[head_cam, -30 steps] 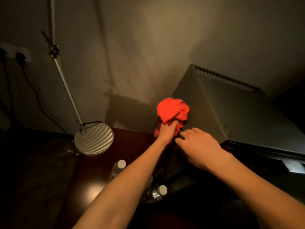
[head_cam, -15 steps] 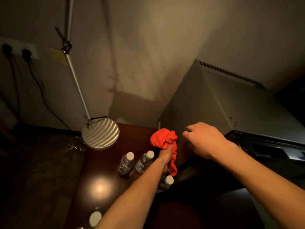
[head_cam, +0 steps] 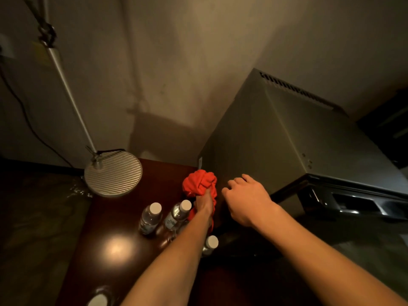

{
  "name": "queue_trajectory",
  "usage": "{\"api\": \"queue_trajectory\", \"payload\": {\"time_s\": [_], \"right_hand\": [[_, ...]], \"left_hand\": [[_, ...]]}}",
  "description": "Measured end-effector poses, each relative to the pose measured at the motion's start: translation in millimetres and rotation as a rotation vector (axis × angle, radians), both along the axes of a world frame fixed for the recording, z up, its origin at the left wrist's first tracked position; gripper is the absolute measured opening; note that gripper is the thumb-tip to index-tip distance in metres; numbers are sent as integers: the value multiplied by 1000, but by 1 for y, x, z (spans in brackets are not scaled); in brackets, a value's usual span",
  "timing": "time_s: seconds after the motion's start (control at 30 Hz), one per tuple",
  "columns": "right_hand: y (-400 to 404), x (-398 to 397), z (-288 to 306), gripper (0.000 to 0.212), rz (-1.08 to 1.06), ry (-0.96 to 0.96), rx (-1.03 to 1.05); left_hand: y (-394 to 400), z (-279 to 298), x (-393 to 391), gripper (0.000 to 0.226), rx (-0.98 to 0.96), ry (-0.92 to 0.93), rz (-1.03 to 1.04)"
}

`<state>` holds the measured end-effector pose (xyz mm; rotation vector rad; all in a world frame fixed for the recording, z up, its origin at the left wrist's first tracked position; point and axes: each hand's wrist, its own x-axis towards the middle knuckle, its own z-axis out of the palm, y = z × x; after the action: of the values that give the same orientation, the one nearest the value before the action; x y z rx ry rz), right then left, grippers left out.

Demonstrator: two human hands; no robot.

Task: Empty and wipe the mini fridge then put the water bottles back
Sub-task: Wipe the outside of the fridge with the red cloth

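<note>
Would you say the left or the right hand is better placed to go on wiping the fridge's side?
Left, probably: the left hand grips the red cloth against the fridge, while the right hand holds nothing.

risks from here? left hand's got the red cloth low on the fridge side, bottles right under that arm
1. The left forearm passes just over the upright water bottles; a wider wiping stroke could topple one, and one bottle sits right at the arm's edge.
2. The red cloth is bunched in the left hand, so it may wipe only a narrow strip of the mini fridge wall.
3. The lamp base stands nearby; a knocked bottle could roll into it.
</note>
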<state>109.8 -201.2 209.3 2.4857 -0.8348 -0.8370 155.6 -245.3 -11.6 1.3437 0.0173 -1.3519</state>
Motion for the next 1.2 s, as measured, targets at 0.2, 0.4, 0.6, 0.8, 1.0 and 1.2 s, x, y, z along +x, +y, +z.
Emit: {"api": "queue_trajectory", "payload": {"time_s": [0.2,0.4,0.6,0.8,1.0,1.2], "right_hand": [[-5,-4,-4,45,35,-52,1],[-1,-8,23,39,47,-143,25],[7,-10,52,31,-47,-248,36],[29,-14,61,33,-68,-391,6],[56,-34,62,25,-65,-572,-44],[79,-56,52,54,-147,-1005,32]], "left_hand": [[-22,13,26,22,-45,33,50],[-44,104,78,33,-258,114,208],[-15,148,95,40,-370,133,134],[48,166,80,20,-338,-78,6],[98,180,71,14,-380,-438,-66],[130,172,54,28,-536,-831,-209]]}}
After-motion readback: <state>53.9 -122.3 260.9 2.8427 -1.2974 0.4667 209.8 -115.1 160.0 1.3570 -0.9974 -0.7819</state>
